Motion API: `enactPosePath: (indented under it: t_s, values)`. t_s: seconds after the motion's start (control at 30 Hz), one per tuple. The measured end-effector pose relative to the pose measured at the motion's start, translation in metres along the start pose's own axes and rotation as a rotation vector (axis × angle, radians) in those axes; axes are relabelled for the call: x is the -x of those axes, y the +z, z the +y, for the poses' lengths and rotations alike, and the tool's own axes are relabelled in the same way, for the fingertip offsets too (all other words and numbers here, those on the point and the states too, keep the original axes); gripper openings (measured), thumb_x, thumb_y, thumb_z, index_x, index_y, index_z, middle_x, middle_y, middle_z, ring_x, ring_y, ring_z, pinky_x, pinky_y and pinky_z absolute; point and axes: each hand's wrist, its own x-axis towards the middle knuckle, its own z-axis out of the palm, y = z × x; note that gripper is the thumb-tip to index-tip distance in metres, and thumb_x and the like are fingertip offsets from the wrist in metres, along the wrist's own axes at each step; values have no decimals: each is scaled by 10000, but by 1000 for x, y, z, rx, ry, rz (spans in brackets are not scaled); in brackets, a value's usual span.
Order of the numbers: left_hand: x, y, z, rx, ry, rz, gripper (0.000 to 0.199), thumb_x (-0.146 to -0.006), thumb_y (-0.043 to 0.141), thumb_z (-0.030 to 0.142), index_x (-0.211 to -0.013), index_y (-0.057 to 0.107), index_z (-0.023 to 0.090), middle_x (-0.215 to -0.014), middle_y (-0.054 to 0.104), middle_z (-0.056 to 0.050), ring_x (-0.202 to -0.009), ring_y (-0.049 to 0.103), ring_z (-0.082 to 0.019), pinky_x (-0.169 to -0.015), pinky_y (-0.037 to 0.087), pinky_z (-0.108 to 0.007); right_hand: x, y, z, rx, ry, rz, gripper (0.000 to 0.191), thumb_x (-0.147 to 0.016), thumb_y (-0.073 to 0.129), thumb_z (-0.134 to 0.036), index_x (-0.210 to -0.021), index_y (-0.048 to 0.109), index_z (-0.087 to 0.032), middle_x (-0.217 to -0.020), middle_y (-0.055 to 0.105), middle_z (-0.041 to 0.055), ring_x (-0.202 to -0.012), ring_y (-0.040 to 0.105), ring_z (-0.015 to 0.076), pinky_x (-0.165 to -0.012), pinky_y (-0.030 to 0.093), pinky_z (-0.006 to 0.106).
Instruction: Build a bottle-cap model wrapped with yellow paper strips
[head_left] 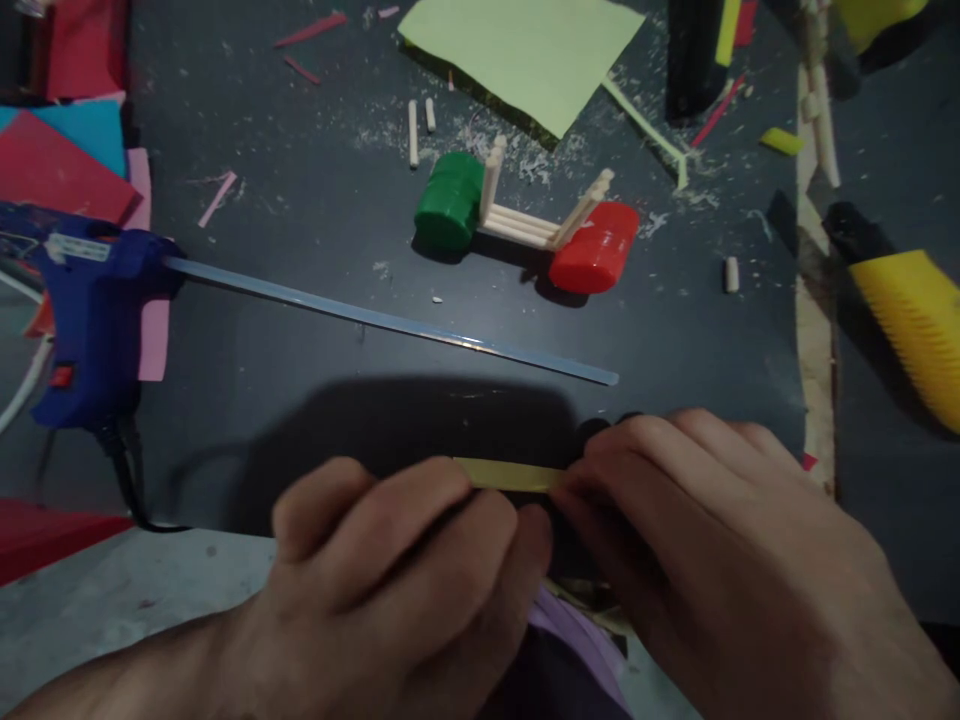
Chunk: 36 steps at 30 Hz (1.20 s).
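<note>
Currently, left hand [405, 570] and right hand [720, 540] are closed on a yellow strip [510, 474], fingertips pinching its two ends. Strip lies level between them, near the dark tabletop's front edge. Beyond it: a translucent glue stick [390, 322] projecting from a blue glue gun [97, 310], then a stick frame [521, 226] between green [450, 202] and red pieces [595, 247].

Left hand [405, 570]: yours, bare; rounded knuckles, forearm bare where visible.
Right hand [735, 560]: yours, bare; back broad, knuckles rounded.
Clothing: lavender cloth [581, 640] and dark cloth [551, 675], apparently yours, below the work surface's [300, 400] near edge; garment type unclear.
</note>
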Motion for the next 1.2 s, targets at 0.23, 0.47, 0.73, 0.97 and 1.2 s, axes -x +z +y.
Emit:
enactPosePath:
  t_s: [0.23,0.47,0.73,0.97,1.2]
  values:
    - [-1,21,0,-49,99,55,303,-996,450,192,-1183,688,205,-1060,719,6,-1072,558,-195,-775,356,-367,0,1,-1,16,11,-4,333,-970,407,-170,-687,576,-218,-674,540,30,-628,453,221,-614,270,370]
    - [-1,20,0,-59,109,45,301,-992,465,174,-1209,674,166,-1064,718,4,-1081,547,-195,-742,343,-384,3,0,-1,23,31,-16,337,-979,406,-174,-695,582,-217,-666,546,29,-624,458,223,-622,281,377]
    - [2,23,0,-85,133,36,322,-998,443,141,-1255,638,145,-1092,689,-14,-1114,528,-216,-763,322,-401,16,-2,5,-7,48,55,235,-982,486,-196,-781,606,-177,-713,569,45,-669,499,222,-637,320,382]
    - [3,23,-2,-107,151,6,318,-1001,471,150,-1282,619,139,-1108,686,-13,-1120,516,-219,-774,324,-404,22,-4,7,30,79,60,222,-987,502,-224,-793,598,-175,-732,590,63,-682,533,229,-637,337,393]
    - [3,23,-2,-103,141,1,314,-1009,458,157,-1283,612,144,-1094,699,-12,-1110,511,-213,-781,322,-405,43,-5,6,-25,87,162,173,-939,589,-134,-1106,636,-139,-932,663,98,-813,598,212,-734,441,377]
